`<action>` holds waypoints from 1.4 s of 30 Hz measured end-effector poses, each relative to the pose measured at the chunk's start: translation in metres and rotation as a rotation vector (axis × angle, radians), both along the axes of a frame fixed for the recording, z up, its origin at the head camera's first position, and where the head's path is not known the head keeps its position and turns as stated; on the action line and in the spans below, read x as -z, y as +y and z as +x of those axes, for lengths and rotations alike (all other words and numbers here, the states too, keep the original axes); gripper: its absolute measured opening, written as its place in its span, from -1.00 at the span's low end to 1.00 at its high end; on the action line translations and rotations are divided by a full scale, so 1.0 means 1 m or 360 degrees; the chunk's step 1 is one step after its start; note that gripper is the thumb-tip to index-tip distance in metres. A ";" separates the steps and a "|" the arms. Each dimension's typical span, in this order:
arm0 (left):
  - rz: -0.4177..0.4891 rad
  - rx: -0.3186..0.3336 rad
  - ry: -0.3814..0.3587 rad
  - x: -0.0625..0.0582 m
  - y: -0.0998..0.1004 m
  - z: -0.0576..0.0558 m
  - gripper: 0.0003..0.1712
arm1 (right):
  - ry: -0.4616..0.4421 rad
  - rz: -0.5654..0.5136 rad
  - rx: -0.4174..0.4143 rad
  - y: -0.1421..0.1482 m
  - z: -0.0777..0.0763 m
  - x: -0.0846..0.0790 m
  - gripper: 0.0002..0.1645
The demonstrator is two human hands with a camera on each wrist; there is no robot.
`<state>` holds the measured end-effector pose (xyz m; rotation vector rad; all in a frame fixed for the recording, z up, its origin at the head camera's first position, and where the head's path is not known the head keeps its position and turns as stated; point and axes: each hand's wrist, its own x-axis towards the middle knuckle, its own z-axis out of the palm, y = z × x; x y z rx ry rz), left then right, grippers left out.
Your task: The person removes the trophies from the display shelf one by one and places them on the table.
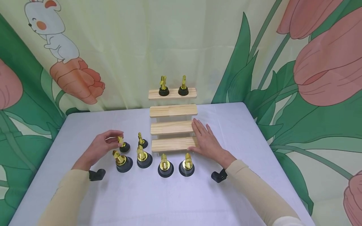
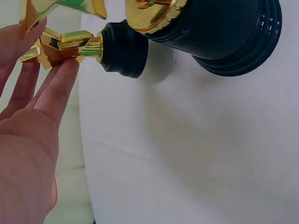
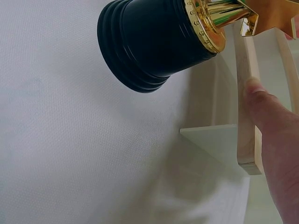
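Note:
My left hand [image 1: 104,144] has its thumb and fingers about the gold star of a small trophy [image 1: 124,147] with a black base, pinching it at the left of the table. In the left wrist view, fingertips touch that star's underside, and a larger trophy [image 2: 224,32] partly overlaps the scene. My right hand [image 1: 207,141] rests along the right end of a stepped wooden shelf [image 1: 172,144], fingers extended. Its thumb [image 3: 261,100] lies against the lowest board's front edge. A large star trophy [image 3: 149,42] stands just in front of that board.
Two small trophies [image 1: 163,88] stand on the top board. Several more, including a large trophy [image 1: 123,163] and a small trophy [image 1: 142,142], stand on the white-covered table [image 1: 158,201] left of and before the shelf. A printed curtain [image 1: 127,56] hangs behind.

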<state>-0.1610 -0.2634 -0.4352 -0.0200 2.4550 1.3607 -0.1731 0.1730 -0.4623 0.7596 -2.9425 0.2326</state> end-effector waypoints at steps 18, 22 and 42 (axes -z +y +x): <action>-0.0013 -0.0007 0.0004 0.010 0.002 0.000 -0.30 | -0.0059 0.0015 0.0020 0.001 -0.002 0.002 0.39; -0.0022 -0.0007 0.0019 0.010 0.001 0.000 -0.31 | -0.0050 0.0007 0.0017 0.001 -0.002 0.002 0.38; -0.0039 -0.0018 0.0078 0.013 -0.001 -0.004 -0.39 | -0.0033 -0.0035 0.0013 0.001 -0.002 0.004 0.38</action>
